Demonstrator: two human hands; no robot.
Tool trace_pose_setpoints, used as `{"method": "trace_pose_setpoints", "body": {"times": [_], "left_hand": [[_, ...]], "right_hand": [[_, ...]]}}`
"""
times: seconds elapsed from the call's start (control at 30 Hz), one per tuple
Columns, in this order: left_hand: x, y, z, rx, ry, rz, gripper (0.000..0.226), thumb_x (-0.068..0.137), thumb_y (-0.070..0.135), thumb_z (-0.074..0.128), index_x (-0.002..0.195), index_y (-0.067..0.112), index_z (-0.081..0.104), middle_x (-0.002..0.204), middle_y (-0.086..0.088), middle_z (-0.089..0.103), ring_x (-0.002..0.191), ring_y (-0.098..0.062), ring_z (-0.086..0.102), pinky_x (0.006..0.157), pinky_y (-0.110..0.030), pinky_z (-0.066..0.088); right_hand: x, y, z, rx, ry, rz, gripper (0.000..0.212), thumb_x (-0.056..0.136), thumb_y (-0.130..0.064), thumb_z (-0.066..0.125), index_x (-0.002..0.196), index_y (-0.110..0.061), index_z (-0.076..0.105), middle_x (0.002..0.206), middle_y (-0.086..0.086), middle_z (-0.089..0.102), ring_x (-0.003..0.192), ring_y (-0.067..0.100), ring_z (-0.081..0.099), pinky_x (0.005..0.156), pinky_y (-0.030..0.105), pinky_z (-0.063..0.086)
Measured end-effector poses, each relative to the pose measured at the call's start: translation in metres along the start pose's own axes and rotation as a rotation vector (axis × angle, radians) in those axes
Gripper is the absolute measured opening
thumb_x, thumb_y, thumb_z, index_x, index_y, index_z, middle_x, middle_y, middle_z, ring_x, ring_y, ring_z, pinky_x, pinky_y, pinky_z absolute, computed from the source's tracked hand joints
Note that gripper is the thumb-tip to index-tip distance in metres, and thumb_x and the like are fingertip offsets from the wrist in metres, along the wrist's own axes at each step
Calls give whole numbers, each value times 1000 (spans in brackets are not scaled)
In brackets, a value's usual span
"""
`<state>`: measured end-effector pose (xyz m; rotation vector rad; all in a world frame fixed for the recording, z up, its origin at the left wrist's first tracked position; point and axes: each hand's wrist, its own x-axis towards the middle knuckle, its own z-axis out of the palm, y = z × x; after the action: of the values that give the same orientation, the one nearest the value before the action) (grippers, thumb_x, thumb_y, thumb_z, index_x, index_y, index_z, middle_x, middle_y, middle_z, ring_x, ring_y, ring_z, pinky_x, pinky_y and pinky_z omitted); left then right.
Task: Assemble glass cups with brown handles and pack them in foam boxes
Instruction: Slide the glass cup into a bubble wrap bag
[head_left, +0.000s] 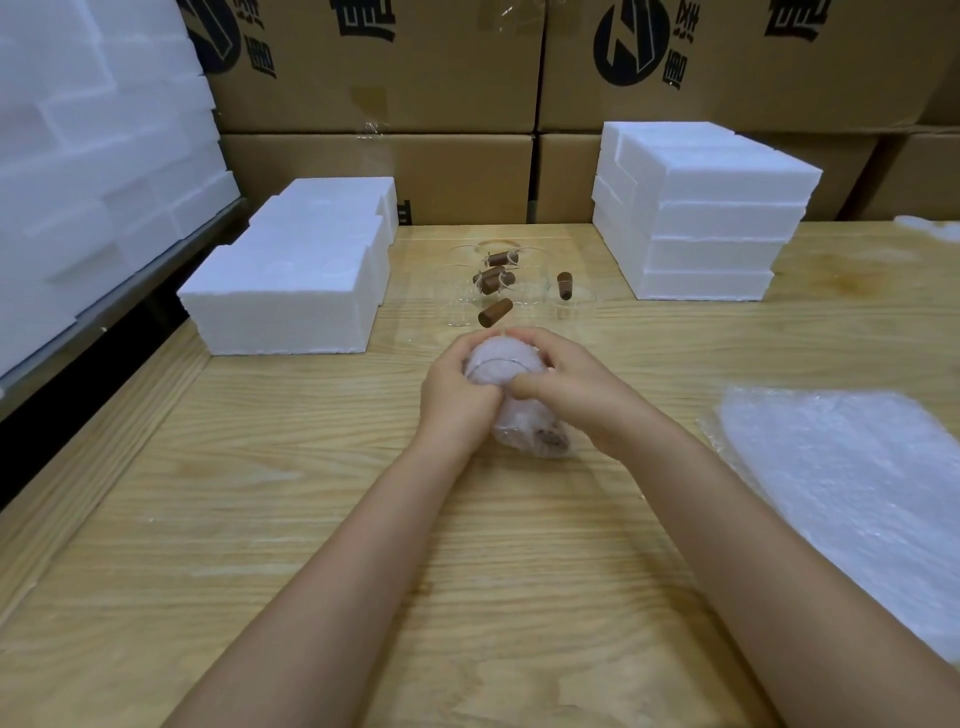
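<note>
Two bare forearms reach out over the pale wooden bench (311, 519), and the hands meet at its middle. The left hand (457, 395) and the right hand (566, 384) are close together, both clamped on one wrapped cup (501, 361), a bundle of cloudy bubble wrap. The left hand's fingers curl round its left side. The right hand lies over the top and right, with its thumb across the front. At the near, lower end of the bundle a brown shape shows dimly through the wrap.

Right of the hands, a loose pile of bubble wrap sheets (852, 493) lies flat on the bench.

Just beyond the hands stands a cluster of clear glass cups (571, 306), each with a short brown handle (495, 312), the handles pointing various ways.

Left of the cluster sit low white foam boxes (291, 291) in a row running away from the viewer. Right of it a taller stack of foam boxes (711, 218) rises. All look closed, and what they hold cannot be seen.

Against the far left, more white foam blocks (93, 156) are piled high. Behind everything stand brown cardboard cartons (415, 78) with black print.
</note>
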<state>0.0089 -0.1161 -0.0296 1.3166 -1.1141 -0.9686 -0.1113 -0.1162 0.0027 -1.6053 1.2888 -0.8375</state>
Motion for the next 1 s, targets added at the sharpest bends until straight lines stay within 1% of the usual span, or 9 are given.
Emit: {"method": "trace_pose_setpoints", "body": {"times": [0.1, 0.2, 0.3, 0.4, 0.57, 0.73, 0.8, 0.9, 1.0], "left_hand": [[1, -1, 0, -16, 31, -28, 46, 76, -5, 59, 109, 26, 67, 102, 3, 71, 95, -15, 67, 85, -34, 57], [-5, 0, -5, -37, -206, 84, 59, 78, -12, 56, 123, 27, 63, 110, 8, 67, 96, -4, 67, 78, -20, 55], [-7, 1, -18, -49, -559, 190, 75, 74, -5, 63, 138, 31, 48, 141, 7, 48, 122, -5, 54, 93, -25, 49], [-7, 1, -25, 215, -649, 345, 94, 69, 19, 79, 146, 39, 30, 157, 11, 22, 144, -11, 27, 114, -42, 33], [-8, -1, -16, 482, -410, 650, 76, 70, 22, 80, 138, 22, 46, 133, 9, 55, 121, -9, 52, 101, -42, 43], [-4, -5, -18, 428, -194, 346, 76, 62, 43, 82, 129, 38, 44, 114, 9, 62, 103, -11, 61, 86, -31, 52], [-1, -8, -19, 485, -94, 225, 85, 59, 57, 81, 132, 40, 39, 119, 6, 61, 106, -16, 60, 90, -34, 51], [3, -11, -17, 570, -7, 194, 89, 58, 64, 78, 134, 37, 39, 121, -2, 62, 111, -22, 59, 93, -39, 50], [3, -15, -14, 711, 58, 259, 91, 59, 67, 75, 134, 30, 39, 104, -2, 64, 112, -29, 56, 101, -38, 40]], "right_hand": [[0, 5, 7, -104, 92, -52, 61, 81, -7, 60, 136, -26, 43, 95, -12, 55, 84, 6, 59, 70, 13, 45], [1, 10, 8, -127, 220, -26, 47, 79, -5, 57, 119, -28, 49, 87, -8, 60, 71, 0, 55, 49, 5, 36], [4, 13, -2, -120, 277, 29, 38, 75, -3, 56, 102, -30, 51, 91, 1, 66, 71, 9, 60, 50, 15, 39], [8, 14, -16, -87, 304, 84, 33, 73, -2, 60, 92, -29, 53, 88, 10, 68, 67, 21, 60, 57, 27, 44], [6, 13, -25, -28, 143, 158, 37, 74, 0, 67, 102, -21, 56, 95, 13, 64, 76, 26, 60, 70, 38, 51], [2, 4, -40, -52, 24, -18, 17, 89, -34, 64, 105, -28, 60, 66, -14, 66, 54, 1, 58, 45, 14, 41], [2, 6, -42, -98, 7, -72, 23, 89, -40, 61, 110, -31, 60, 74, -18, 69, 70, -5, 62, 57, 11, 47], [5, 17, -37, -75, 51, -99, 33, 89, -23, 65, 122, -24, 60, 112, 0, 66, 101, 13, 62, 91, 33, 53], [9, 26, -27, -26, 191, -110, 30, 87, -12, 68, 116, -19, 64, 110, -3, 65, 103, 17, 63, 97, 40, 49]]}}
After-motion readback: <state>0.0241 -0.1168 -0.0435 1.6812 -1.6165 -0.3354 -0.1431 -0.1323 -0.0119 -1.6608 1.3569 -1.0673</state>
